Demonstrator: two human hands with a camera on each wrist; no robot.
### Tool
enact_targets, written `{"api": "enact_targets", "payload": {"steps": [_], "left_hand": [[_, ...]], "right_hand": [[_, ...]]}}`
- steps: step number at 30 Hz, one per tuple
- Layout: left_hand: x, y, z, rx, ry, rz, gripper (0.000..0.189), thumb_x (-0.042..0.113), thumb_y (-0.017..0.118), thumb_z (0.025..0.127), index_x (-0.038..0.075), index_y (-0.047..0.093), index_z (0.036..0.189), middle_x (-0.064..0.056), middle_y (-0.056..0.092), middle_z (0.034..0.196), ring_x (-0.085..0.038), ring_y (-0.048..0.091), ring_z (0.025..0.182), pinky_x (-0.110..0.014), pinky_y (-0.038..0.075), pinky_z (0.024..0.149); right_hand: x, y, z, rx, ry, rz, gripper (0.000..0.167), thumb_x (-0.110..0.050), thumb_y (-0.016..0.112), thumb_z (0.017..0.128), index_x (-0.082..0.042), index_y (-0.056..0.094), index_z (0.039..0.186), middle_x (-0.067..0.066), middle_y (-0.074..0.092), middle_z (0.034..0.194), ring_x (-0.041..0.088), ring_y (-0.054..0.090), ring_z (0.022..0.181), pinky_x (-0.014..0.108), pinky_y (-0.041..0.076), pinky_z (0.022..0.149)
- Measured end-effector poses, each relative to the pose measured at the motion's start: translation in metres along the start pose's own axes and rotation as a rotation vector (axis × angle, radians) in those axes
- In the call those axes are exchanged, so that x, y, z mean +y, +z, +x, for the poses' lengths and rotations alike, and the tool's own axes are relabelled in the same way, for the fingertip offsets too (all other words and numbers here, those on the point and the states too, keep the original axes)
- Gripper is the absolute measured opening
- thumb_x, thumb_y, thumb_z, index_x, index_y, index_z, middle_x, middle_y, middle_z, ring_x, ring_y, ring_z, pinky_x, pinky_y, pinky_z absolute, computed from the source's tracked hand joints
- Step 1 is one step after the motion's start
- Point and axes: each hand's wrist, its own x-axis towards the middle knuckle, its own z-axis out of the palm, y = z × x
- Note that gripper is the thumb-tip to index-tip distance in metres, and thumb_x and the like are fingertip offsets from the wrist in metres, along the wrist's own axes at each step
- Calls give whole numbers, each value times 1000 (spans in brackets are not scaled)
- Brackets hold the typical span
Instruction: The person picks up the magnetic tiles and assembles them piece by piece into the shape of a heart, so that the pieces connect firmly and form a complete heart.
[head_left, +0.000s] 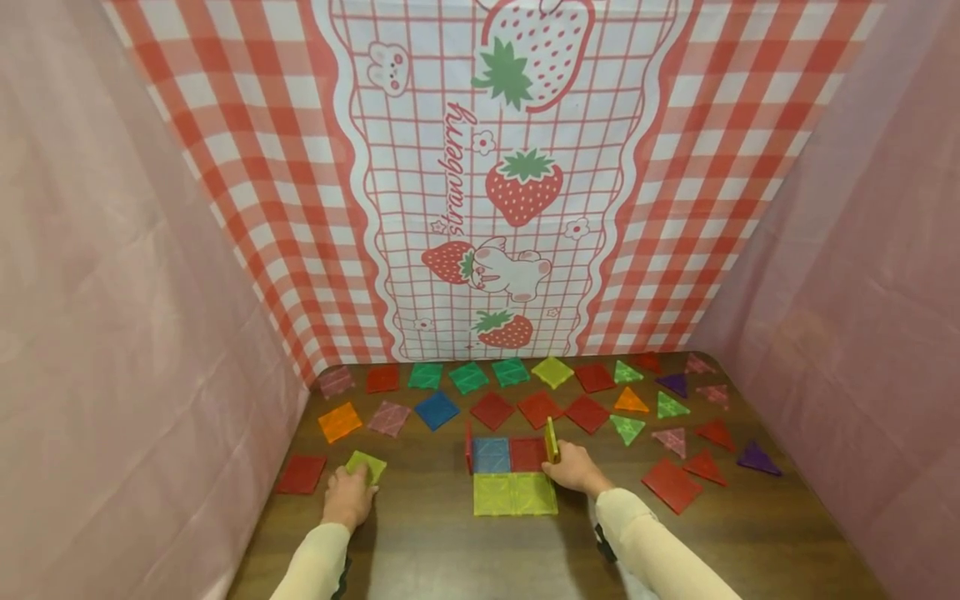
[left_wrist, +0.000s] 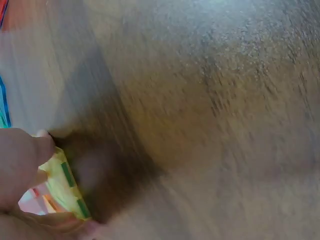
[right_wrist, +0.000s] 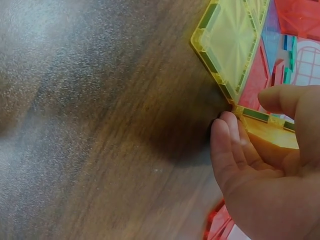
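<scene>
My left hand (head_left: 350, 497) grips a yellow square magnetic tile (head_left: 367, 465) by its edges at the table's left side; in the left wrist view the yellow tile (left_wrist: 62, 185) sits between thumb and fingers. With thumb inside and fingers outside, my right hand (head_left: 576, 468) pinches an upright yellow tile (head_left: 552, 440) standing at the right edge of a flat red tile (head_left: 527, 455). Left of that red tile lies a blue tile (head_left: 491, 456), with an upright red tile (head_left: 469, 448) at its outer edge. Two flat yellow tiles (head_left: 493, 494) adjoin this row on the near side.
Loose square tiles, among them a blue one (head_left: 437, 410) and a green one (head_left: 426, 375), lie along the table's back. Several triangles, including a purple one (head_left: 759, 459), spread over the right. Red squares (head_left: 302, 474) flank both sides. A checked cloth (head_left: 285, 250) hangs behind.
</scene>
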Motion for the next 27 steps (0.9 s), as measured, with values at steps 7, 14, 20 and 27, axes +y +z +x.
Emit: {"api": "enact_targets", "payload": {"steps": [7,14,20,27], "left_hand": [[25,-3,7,9,159,63,20,7,68,80,-2,57,93,-29,60,84,-47,64,76,-56,55,66],[63,-15,33,187,314,5,10,-5,66,82,1,57,82,-18,65,71,-39,68,63,-49,53,53],[109,-46,67,248,376,-118,7,-3,63,90,0,68,92,-12,66,82,-30,69,74,-44,57,63],[157,-55,90,172,411,-267,21,5,65,97,3,74,116,-13,76,108,-28,73,93,-41,60,78]], "right_hand": [[1,-1,-1,21,1,6,23,-17,72,90,1,61,98,10,61,79,23,57,70,41,50,65],[1,-2,-2,13,9,16,22,-19,70,93,0,60,98,10,62,82,24,59,74,42,51,68],[1,-1,-4,14,10,21,22,-18,70,93,1,60,99,11,63,82,25,60,74,44,52,68],[3,6,-6,25,-14,18,22,-18,71,91,-1,61,98,9,62,82,23,59,75,43,51,69]]}}
